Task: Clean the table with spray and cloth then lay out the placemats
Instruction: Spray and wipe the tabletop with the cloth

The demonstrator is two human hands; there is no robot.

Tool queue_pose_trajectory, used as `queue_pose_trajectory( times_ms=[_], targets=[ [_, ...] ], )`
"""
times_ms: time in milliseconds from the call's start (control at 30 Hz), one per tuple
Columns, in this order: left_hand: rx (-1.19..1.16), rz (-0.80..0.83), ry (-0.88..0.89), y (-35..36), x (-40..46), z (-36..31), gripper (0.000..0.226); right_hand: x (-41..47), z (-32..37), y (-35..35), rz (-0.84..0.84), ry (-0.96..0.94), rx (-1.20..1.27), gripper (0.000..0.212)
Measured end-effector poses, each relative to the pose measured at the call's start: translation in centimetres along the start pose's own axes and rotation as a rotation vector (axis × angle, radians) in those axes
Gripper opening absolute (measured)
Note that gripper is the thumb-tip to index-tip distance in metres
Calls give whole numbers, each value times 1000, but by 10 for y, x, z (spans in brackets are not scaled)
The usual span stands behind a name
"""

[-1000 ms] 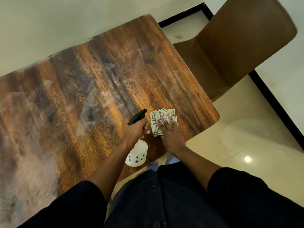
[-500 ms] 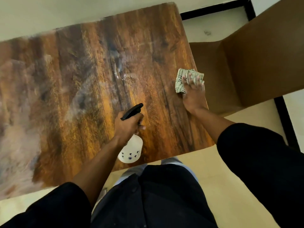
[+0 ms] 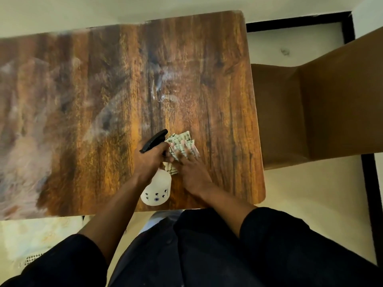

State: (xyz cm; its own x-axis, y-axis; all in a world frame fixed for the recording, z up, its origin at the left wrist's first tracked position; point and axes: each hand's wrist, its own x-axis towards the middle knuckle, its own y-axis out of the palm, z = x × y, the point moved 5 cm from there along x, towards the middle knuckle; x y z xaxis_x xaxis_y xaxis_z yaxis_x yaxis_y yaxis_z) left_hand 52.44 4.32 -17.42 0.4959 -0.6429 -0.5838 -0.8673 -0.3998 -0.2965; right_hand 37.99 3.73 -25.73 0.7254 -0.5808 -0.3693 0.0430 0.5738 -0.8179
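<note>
**Cloth flat under one palm, spray bottle gripped in the other**

While the left hand (image 3: 150, 158) wraps its fingers round the neck of the spray bottle (image 3: 156, 189), the right hand (image 3: 189, 164) lies flat with fingers straight and spread, pressing down on the checked cloth (image 3: 180, 141). Both hands sit close together, the left thumb side just touching the cloth's near-left edge. The bottle hangs tilted: its black trigger head points toward 11 o'clock, and its white body, printed with small dark marks, trails back toward 6 o'clock over the near edge of the table (image 3: 207, 79). The cloth is folded and bunched, its far edge poking out beyond the fingertips at 12 o'clock; part of it also shows between the two hands.

Out from the hands, the wood-grain tabletop carries pale, cloudy smears, heaviest from 9 to 10 o'clock, with a wet-looking streak at 12 o'clock beyond the cloth. At 3 o'clock, a brown chair (image 3: 310, 110) stands just beside the table's right edge. Dark sleeves (image 3: 290, 235) cover both upper arms at the bottom of the view, above a pale tiled floor (image 3: 310, 193).
</note>
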Motion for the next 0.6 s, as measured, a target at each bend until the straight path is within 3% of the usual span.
queue_pose_trajectory(
  times_ms=[133,267,400,600],
  targets=[
    [43,5,25,0,-4,-4,6,6,-23,-21,-54,-31,-101,75],
    [56,21,28,7,-4,-6,12,22,-91,-64,-129,238,-45,71],
    [80,67,14,28,-6,-10,19,15,-153,-94,-211,390,-29,73],
    [76,185,49,60,-10,-14,15,-17,-158,-93,-241,470,-6,69]
  ],
)
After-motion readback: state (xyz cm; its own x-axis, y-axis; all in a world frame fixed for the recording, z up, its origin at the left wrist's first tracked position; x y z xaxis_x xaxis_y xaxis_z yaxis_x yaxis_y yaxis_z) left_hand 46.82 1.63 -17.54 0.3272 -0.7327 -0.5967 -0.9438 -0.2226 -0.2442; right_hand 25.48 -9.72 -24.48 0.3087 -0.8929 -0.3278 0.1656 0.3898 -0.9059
